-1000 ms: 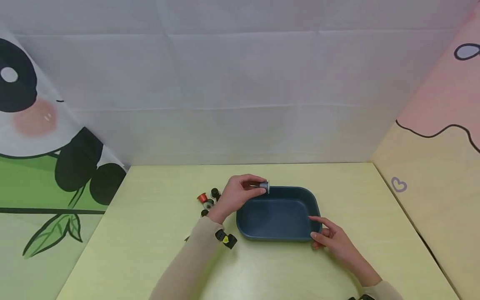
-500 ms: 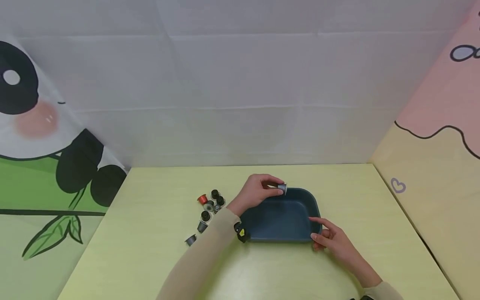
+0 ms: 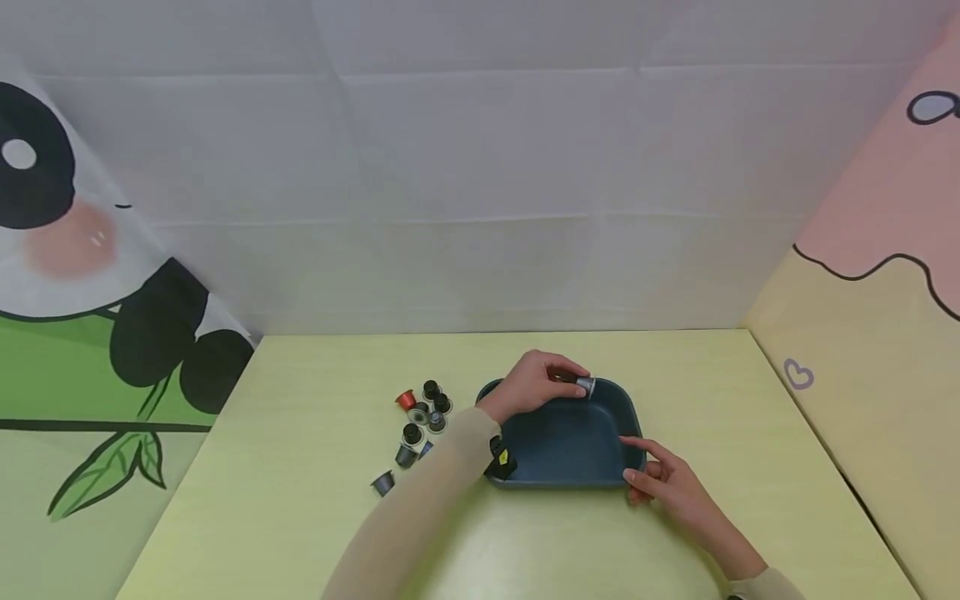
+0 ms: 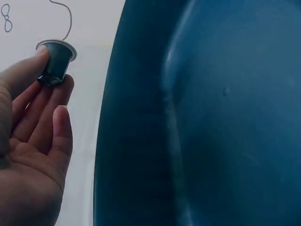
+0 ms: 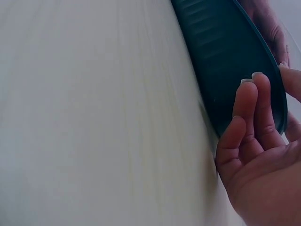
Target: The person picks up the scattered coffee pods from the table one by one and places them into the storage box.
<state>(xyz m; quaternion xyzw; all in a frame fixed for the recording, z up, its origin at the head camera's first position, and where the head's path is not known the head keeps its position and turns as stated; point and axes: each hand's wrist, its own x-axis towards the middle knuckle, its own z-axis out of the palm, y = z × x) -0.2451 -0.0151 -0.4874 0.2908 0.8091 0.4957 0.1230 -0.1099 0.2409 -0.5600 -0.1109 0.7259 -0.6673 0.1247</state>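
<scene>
My left hand (image 3: pixel 534 385) pinches a grey coffee capsule (image 3: pixel 587 386) between thumb and fingertips, over the far right part of a dark blue rectangular tray (image 3: pixel 570 446). In the left wrist view the capsule (image 4: pixel 57 61) looks dark, its silvery rim facing up, and the tray wall (image 4: pixel 136 122) fills the right side. My right hand (image 3: pixel 671 483) grips the tray's near right corner, index finger over the rim and thumb outside. In the right wrist view, other fingers (image 5: pixel 244 101) lie against the tray's outer wall (image 5: pixel 225 56).
Left of the tray lie several coffee capsules in a loose group, among them a red one (image 3: pixel 406 399), black ones (image 3: pixel 412 433) and a grey one (image 3: pixel 383 482) nearer the front. My left sleeve (image 3: pixel 420 508) partly covers the group. A white backdrop (image 3: pixel 480 208) stands behind the pale yellow table (image 3: pixel 315 400).
My left hand has carried the capsule rightward, from the tray's far rim to above its far right part. More of the loose capsules show now. The right hand stays at the corner.
</scene>
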